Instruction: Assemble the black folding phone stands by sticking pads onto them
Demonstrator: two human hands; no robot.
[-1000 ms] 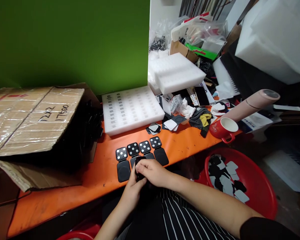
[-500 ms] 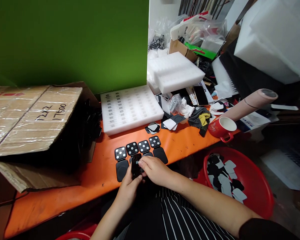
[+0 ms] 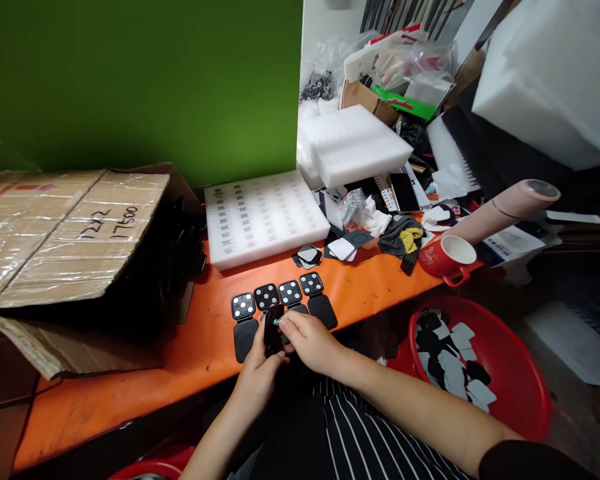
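Glossy black piece (image 3: 271, 335): we grip it in our left hand (image 3: 261, 372), long axis pointing away from us | our right hand (image 3: 309, 339), at its right side, pinches a small pale part (image 3: 277, 322) near its far end; contact unclear | beyond, four dotted black units (image 3: 290, 292) lie on the orange tabletop (image 3: 375, 290).
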